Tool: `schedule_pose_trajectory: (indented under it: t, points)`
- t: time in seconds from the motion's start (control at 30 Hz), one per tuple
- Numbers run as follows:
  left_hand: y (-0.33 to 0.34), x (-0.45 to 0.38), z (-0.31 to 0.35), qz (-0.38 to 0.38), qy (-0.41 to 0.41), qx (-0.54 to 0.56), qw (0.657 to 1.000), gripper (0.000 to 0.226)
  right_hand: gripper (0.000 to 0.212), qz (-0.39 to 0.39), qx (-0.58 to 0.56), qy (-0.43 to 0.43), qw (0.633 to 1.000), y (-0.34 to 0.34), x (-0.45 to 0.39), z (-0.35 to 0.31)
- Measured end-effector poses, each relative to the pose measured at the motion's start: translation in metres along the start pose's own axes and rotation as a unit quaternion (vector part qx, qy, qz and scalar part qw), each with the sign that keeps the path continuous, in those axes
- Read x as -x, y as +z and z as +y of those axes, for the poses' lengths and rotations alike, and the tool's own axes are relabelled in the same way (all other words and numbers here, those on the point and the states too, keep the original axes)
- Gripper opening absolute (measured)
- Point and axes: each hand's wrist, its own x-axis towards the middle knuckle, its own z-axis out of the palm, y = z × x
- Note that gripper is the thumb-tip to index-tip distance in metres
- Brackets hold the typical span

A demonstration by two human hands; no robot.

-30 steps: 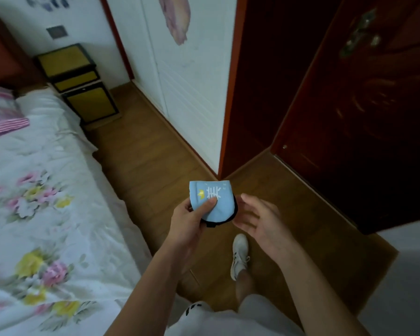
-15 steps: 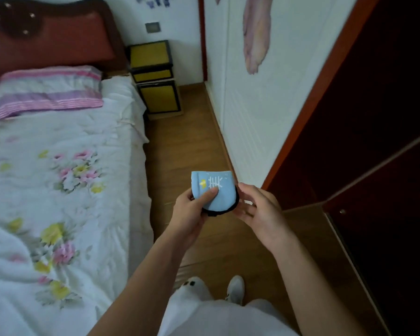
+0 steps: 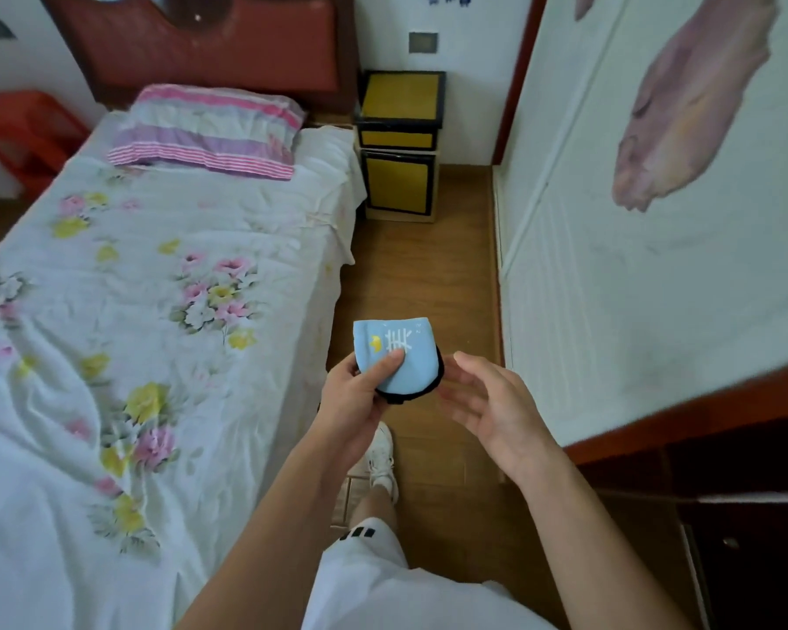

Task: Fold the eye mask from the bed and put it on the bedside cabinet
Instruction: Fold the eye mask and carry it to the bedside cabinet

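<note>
The eye mask [image 3: 406,356] is light blue with a black edge and a white and yellow print, folded in half. My left hand [image 3: 358,404] pinches it, thumb on the front, above the wooden floor between bed and wall. My right hand [image 3: 487,406] hovers just to its right with fingers spread, a small gap from the mask's black edge. The bedside cabinet [image 3: 401,143], yellow with black trim, stands far ahead beside the head of the bed [image 3: 155,288]; its top is bare.
A floral sheet covers the bed, with a striped pink pillow [image 3: 210,129] by the red headboard. A white wall panel [image 3: 633,266] lines the right of the narrow wooden floor aisle [image 3: 428,275]. Dark wooden furniture [image 3: 724,516] sits at lower right. My leg and white shoe [image 3: 383,456] are below.
The view has swung left from the door toward the bed and cabinet. My right hand, touching the mask half a second ago, has come off it and opened. The left hand keeps its grip.
</note>
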Motion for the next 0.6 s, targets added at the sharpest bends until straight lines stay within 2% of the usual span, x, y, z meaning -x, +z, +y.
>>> schedule_pose_trajectory:
  t: [0.23, 0.33, 0.5, 0.6]
  points:
    - [-0.01, -0.124, 0.085, 0.009, -0.002, -0.019, 1.0, 0.045, 0.017, 0.005, 0.014, 0.015, 1.0, 0.061, -0.125, -0.065]
    - [-0.013, -0.174, 0.13, 0.0, 0.003, -0.02, 1.0, 0.05, 0.014, 0.008, 0.024, 0.01, 1.0, 0.091, -0.174, -0.097]
    - [-0.008, -0.241, 0.183, -0.017, 0.005, -0.03, 0.999, 0.042, 0.025, 0.011, 0.028, 0.003, 1.0, 0.123, -0.236, -0.139]
    - [-0.003, -0.275, 0.201, -0.02, 0.001, -0.026, 0.999, 0.04, 0.025, 0.017, 0.021, 0.003, 1.0, 0.134, -0.266, -0.161]
